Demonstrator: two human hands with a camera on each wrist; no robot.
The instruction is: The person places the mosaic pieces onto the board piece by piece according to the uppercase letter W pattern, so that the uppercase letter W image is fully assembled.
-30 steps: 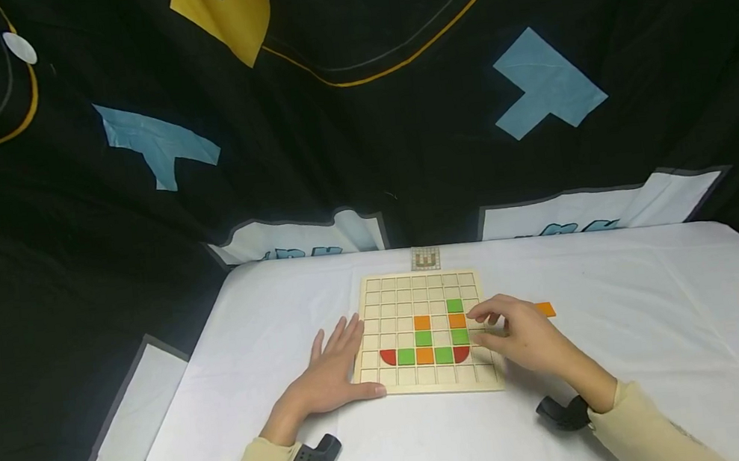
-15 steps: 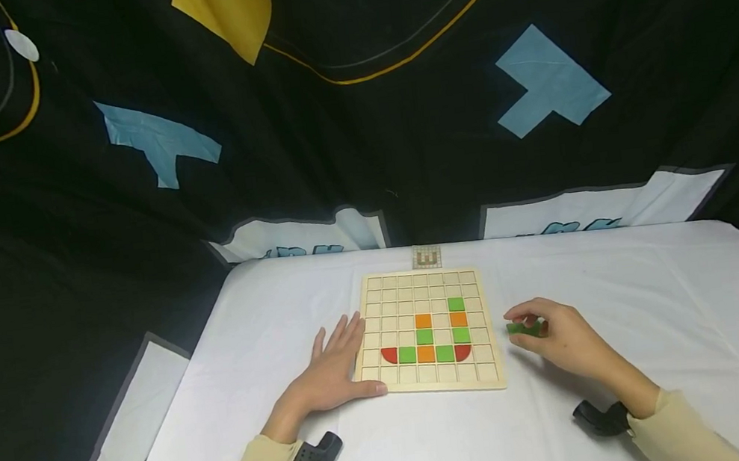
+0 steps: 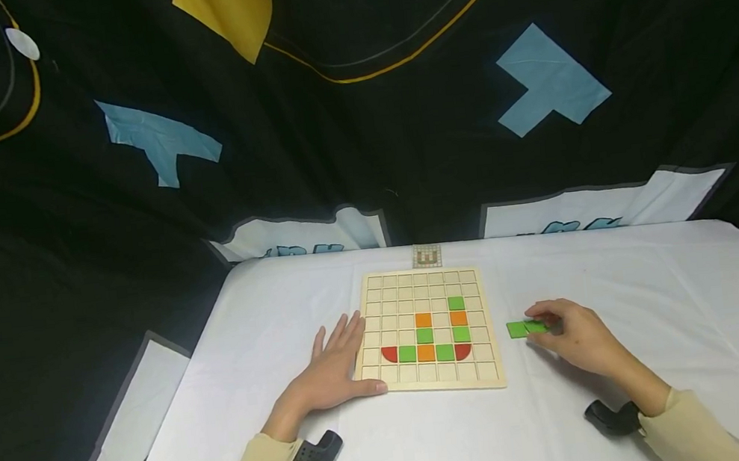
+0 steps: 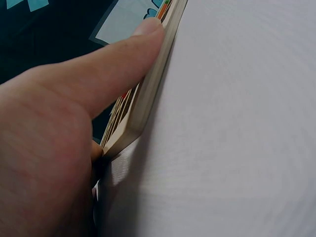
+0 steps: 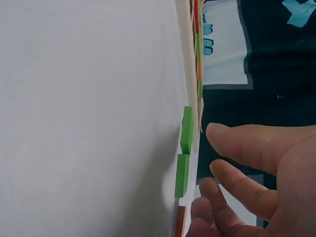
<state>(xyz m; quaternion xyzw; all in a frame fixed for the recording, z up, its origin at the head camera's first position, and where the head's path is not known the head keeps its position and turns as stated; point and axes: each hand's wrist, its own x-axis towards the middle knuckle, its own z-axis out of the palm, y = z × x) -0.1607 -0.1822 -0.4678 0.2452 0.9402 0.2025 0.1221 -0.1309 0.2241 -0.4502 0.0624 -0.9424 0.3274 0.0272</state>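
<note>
A wooden grid board [image 3: 390, 309] lies on the white table, with several green and orange square tiles and two red quarter-round tiles [image 3: 390, 354] set in its cells. My left hand [image 3: 330, 373] rests spread at the board's left side, thumb over the front left corner [image 4: 123, 133]. To the right of the board, my right hand [image 3: 580, 336] hovers at two green square tiles [image 3: 517, 330]. In the right wrist view its thumb and fingers stand apart, nothing pinched between them. Both green tiles [image 5: 187, 129] lie end to end on the cloth there, a reddish-brown tile [image 5: 180, 221] beyond them.
A small card with a grid pattern [image 3: 427, 256] lies behind the board, near the table's far edge. The white tablecloth [image 3: 653, 291] stretches to both sides. Behind the table hangs a black curtain [image 3: 349, 165] with blue and yellow shapes.
My right hand has moved right, from the board's right edge to the loose green tiles, and has drawn slightly back from them over the last half second. The left hand has stayed put.
</note>
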